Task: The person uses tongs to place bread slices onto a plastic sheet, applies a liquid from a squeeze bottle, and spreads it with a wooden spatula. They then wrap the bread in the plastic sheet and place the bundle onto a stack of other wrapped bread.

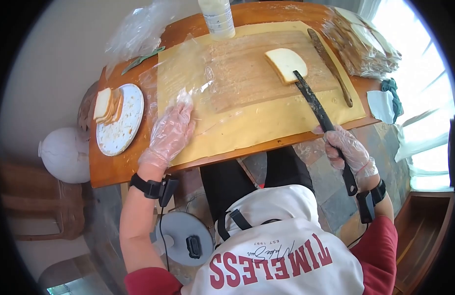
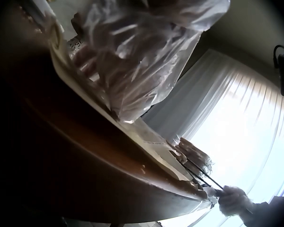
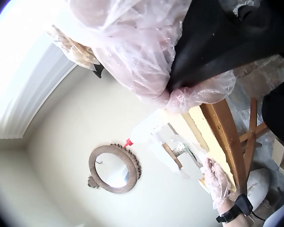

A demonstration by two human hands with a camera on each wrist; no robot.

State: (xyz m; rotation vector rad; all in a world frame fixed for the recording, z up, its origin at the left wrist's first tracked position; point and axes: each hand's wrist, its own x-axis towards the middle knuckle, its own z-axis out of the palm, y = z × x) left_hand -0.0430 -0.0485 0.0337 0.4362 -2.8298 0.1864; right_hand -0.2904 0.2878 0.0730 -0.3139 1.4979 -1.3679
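Observation:
My left hand (image 1: pixel 171 130), in a clear plastic glove, rests with fairly straight fingers at the lower edge of a clear plastic bag (image 1: pixel 185 66) on the left of the yellow sheet. My right hand (image 1: pixel 349 147), also gloved, grips long black tongs (image 1: pixel 313 105) at the table's front edge. Two thin dark arms of the tongs show in the left wrist view. Their crumb-smeared tip overlaps the lower right edge of a white bread slice (image 1: pixel 288 64), which lies on a wooden board (image 1: pixel 237 59).
A brown knife-shaped strip (image 1: pixel 330 66) lies along the board's right side. Bagged bread (image 1: pixel 365 42) is piled at the back right. Bread slices (image 1: pixel 108 105) stand on a white plate (image 1: pixel 131 108) at left. A bottle (image 1: pixel 217 19) stands behind the board. A green cloth (image 1: pixel 393 98) lies right.

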